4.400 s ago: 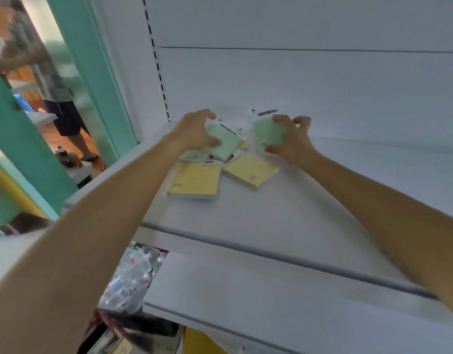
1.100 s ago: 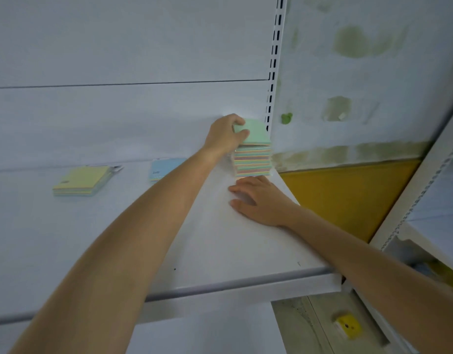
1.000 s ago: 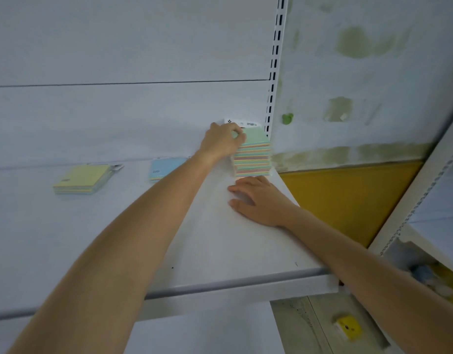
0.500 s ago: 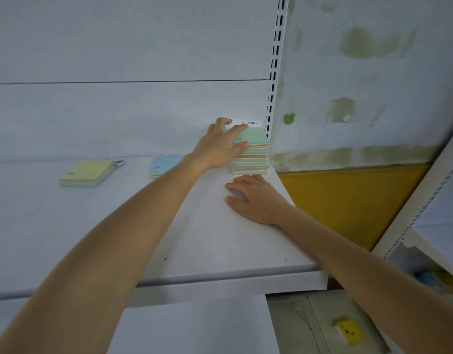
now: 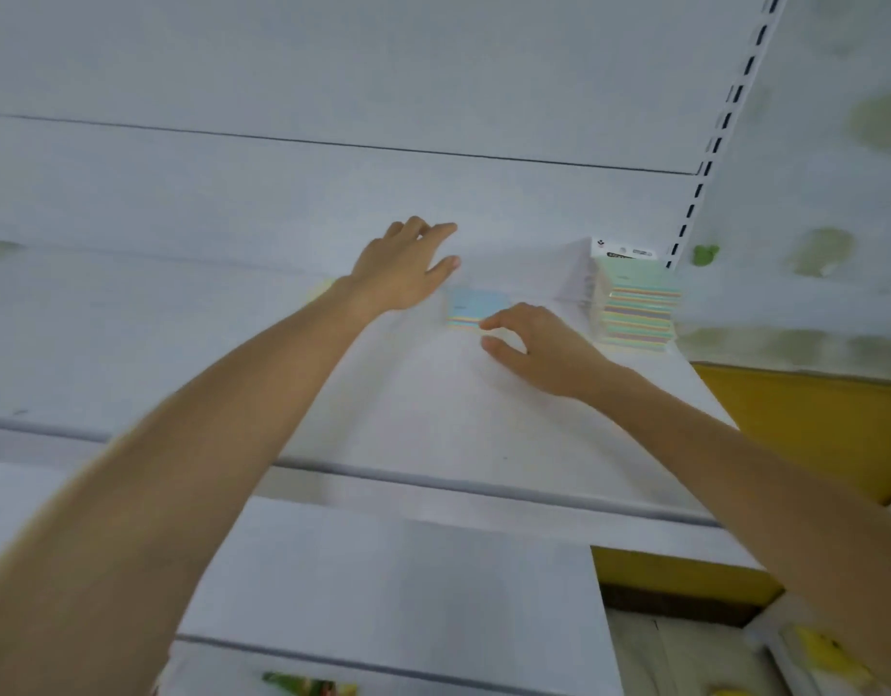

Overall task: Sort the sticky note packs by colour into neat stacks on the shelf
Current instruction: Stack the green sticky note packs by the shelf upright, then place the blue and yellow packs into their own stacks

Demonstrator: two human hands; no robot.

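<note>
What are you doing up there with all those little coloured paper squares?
A person is sorting sticky note packs on a white metal shelf. A tall stack of green-topped sticky note packs stands in the shelf's right back corner. Both hands are open and reaching for a blue-topped sticky note pack lying flat: the right hand at its front edge, the left hand just beside it.

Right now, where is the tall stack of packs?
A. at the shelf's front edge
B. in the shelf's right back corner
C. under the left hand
B: the stack stands in the right back corner of the shelf, clear of both hands.
</note>
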